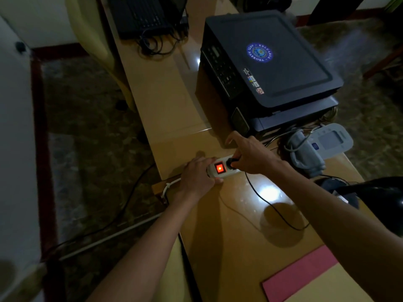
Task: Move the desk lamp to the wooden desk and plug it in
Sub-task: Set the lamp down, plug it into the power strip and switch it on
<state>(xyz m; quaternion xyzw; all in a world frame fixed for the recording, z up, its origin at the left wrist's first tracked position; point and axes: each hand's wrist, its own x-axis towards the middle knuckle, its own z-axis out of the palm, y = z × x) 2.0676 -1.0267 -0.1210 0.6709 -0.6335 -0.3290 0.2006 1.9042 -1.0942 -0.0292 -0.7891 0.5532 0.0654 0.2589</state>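
Note:
A white power strip with a glowing red switch lies on the glossy wooden desk. My left hand grips the strip's near end and holds it down. My right hand pinches a black plug that sits in the socket beside the switch. A thin black cord runs from the plug across the desk toward the black desk lamp, whose dark shade and base show at the right edge, partly behind my right forearm.
A dark printer stands on the desk just behind my hands. A grey blood-pressure monitor with its cuff lies to the right. A pink folder lies near the front. A keyboard and cables sit at the far end. Cables trail over the floor on the left.

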